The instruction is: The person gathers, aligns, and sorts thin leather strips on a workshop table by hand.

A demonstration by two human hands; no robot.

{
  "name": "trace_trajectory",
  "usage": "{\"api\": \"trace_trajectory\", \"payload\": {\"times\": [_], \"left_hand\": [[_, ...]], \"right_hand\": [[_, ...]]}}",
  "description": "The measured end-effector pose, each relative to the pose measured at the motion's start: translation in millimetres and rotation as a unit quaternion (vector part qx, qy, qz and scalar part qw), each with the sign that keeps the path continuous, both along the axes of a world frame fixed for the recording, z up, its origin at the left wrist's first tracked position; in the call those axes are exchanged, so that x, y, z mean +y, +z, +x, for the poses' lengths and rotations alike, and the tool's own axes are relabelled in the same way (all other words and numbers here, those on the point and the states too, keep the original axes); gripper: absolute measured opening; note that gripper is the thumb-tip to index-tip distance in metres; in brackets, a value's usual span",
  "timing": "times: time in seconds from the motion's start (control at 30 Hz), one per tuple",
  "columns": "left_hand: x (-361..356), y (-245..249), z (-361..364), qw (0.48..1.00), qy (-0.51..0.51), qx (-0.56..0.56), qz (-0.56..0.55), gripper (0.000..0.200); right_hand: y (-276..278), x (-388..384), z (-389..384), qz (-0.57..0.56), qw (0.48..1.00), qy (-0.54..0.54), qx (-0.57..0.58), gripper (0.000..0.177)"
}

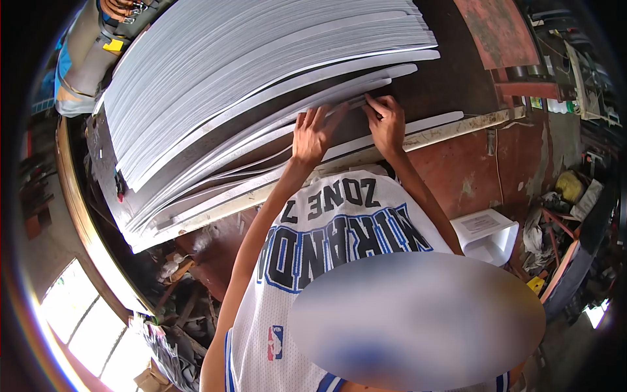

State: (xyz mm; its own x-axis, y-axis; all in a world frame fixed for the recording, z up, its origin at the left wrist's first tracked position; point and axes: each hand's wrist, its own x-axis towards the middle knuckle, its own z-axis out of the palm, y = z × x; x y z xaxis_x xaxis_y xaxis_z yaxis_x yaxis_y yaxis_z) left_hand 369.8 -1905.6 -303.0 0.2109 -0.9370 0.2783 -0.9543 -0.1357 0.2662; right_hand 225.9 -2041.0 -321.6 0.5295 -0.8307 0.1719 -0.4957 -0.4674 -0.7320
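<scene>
A person in a white jersey (pixel 339 242) with blue-and-black lettering leans over a dark worktable (pixel 450 72), both bare arms stretched forward to a broad stack of long white strips (pixel 261 65) that fans across most of the tabletop.

The left hand (pixel 312 136) lies open and wide, its fingers splayed and pressed flat on the nearest strips at the near edge of the stack. Just beside it, the right hand (pixel 386 123) is drawn in narrow, its fingertips bunched on the end of 1 narrow white strip (pixel 326 104), which runs away to the left along the fringe of the pile. The 2 hands are near each other but do not touch.

A single white strip (pixel 431 122) lies apart from the stack, along the table's pale near rim, passing under the right wrist.

Below the table, against its rust-red side, a white box (pixel 486 232) stands on the floor to the person's right, with clutter near it. Bright daylight floods the lower left corner.
</scene>
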Motion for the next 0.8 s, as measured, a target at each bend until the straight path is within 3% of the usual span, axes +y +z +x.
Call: {"api": "trace_trajectory", "payload": {"times": [0.8], "left_hand": [[-5.7, 0.8, -0.1, 0.997, 0.014, 0.061, -0.051, 0.065]], "right_hand": [[3.9, 2.8, 2.2, 0.012, 0.999, 0.006, -0.032, 0.028]]}}
